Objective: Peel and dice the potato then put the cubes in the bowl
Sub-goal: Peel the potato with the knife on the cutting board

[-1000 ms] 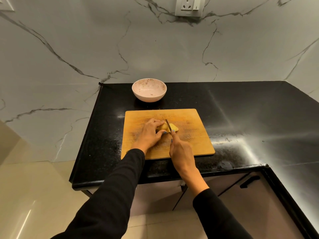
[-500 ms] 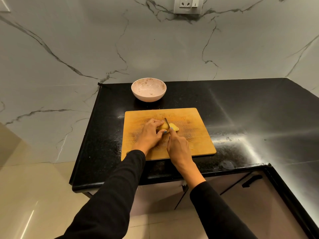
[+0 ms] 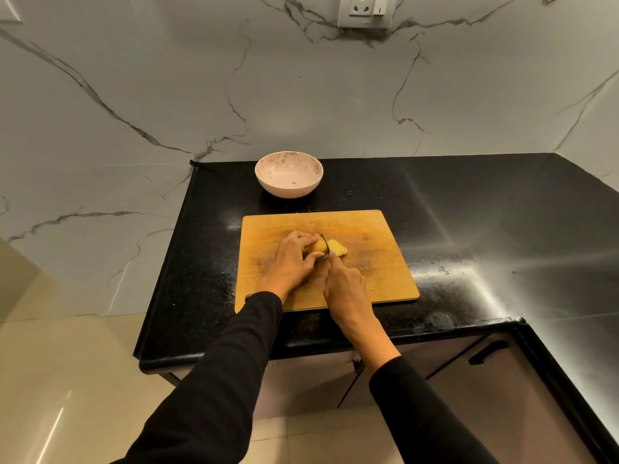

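Note:
A peeled yellow potato (image 3: pixel 335 248) lies in the middle of the wooden cutting board (image 3: pixel 378 262). My left hand (image 3: pixel 294 259) presses down on the potato's left part and hides it. My right hand (image 3: pixel 348 293) grips a knife (image 3: pixel 324 242), index finger along its spine; the blade stands in the potato, with cut slices lying to its right. The pink speckled bowl (image 3: pixel 288 174) sits behind the board near the wall, with nothing inside it.
The board lies on a black counter (image 3: pixel 485 212) that wraps round to the right. A marble wall rises behind, with a socket (image 3: pixel 364 10) high up. The counter's front edge runs just below the board, with cabinet doors (image 3: pixel 495 390) and beige floor beneath.
Both hands stay at the potato; the knife has hardly shifted. The head camera has tipped slightly, so the scene sits a little differently in the frame.

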